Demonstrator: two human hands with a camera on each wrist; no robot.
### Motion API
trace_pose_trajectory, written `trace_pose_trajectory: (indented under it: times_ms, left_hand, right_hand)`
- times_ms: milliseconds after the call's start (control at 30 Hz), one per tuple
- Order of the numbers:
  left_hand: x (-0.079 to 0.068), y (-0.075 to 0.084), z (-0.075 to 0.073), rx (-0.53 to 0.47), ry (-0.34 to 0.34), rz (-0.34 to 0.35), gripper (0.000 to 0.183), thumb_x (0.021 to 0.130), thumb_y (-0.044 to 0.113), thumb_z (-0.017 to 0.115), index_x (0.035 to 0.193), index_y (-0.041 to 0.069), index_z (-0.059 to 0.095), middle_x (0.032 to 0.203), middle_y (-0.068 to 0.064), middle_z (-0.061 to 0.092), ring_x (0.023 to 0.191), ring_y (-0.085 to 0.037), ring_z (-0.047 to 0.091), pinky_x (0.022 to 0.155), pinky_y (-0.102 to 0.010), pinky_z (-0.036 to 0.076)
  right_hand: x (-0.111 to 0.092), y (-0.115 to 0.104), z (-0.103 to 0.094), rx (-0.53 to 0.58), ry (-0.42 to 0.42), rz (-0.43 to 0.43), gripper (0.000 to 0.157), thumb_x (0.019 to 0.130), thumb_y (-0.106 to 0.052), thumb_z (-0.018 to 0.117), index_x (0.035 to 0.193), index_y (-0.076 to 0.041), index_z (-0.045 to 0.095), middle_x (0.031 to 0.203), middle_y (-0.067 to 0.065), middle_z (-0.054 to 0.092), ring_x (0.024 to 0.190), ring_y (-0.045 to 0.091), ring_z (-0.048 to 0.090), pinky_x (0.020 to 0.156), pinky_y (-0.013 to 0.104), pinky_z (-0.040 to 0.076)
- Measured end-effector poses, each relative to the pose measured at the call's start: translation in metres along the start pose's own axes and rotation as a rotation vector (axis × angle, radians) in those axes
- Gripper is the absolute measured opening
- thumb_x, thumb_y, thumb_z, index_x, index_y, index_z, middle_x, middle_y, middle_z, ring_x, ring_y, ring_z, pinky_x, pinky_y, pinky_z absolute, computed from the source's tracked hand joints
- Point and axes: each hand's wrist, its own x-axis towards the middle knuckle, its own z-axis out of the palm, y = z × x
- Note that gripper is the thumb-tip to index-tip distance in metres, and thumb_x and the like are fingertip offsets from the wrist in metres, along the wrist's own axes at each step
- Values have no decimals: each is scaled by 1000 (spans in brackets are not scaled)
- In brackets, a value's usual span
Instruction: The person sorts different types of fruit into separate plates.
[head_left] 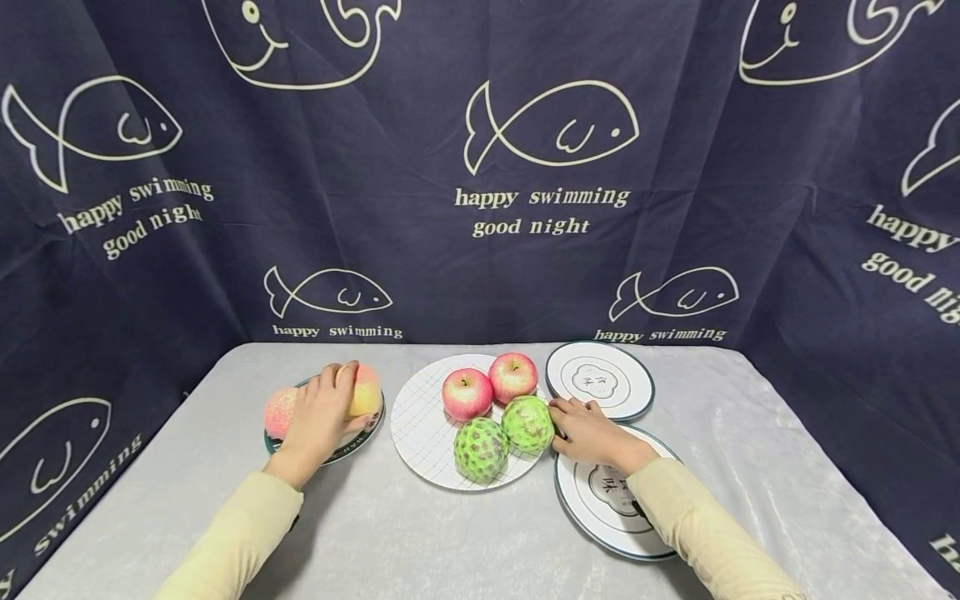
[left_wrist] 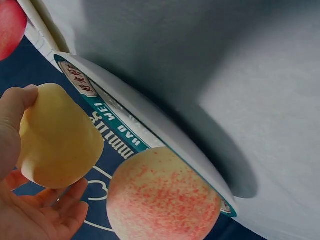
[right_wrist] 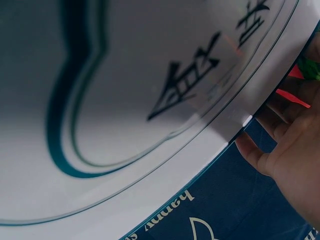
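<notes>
At the left, my left hand (head_left: 318,417) grips a yellow-and-pink peach (left_wrist: 62,137), thumb on one side and fingers on the other. It is over a green-rimmed dish (left_wrist: 155,120). A second, red-speckled peach (left_wrist: 162,195) lies in that dish beside it. My right hand (head_left: 588,432) reaches to the right side of a green custard apple (head_left: 527,425), fingertips right at its skin. Another custard apple (head_left: 482,451) and two red apples (head_left: 467,393) share the white grid-patterned plate (head_left: 420,425) with it. In the right wrist view the fingers are partly hidden by a plate rim.
Two white plates with dark rims stand at the right: one farther back (head_left: 562,375), the other nearer (head_left: 596,529), under my right forearm. A grey cloth (head_left: 420,542) covers the table. Dark blue fish-print curtains (head_left: 547,275) hang behind and at both sides.
</notes>
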Motion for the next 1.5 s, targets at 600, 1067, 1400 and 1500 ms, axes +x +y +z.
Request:
trace_pose_trajectory:
  times_ms: [600,1067,1400,1500]
  left_hand:
    - [-7,-8,6,50,-31,-19,84,58,33,83,125,2,42,109,-24,52,87,-44,54,72,-53,43]
    - [-10,-9,9,82,-11,-3,84,55,34,85,122,3,45,104,-23,52,80,-44,54,67,-51,43]
    - [-11,-9,9,53,-25,-29,84,56,35,84,123,3,44,104,-22,53,82,-43,53,71,-51,40]
    - [-11,-9,9,55,-8,-28,85,55,35,85,123,2,44,102,-22,53,81,-43,53,71,-51,40]
  right_hand:
    - [0,-1,-2,-2,-7,10,49,86,-24,51,129,0,48,134,20,45,125,39,39,96,61,28]
    - [0,-1,1,-6,26,-15,48,83,-23,52,126,1,50,129,20,48,120,39,43,92,60,30]
    - [1,0,0,7,-17,10,50,85,-25,51,129,-2,48,134,19,45,125,38,39,96,60,28]
    - [1,0,0,4,-17,10,50,85,-25,52,129,-2,48,134,19,45,125,38,40,96,60,28]
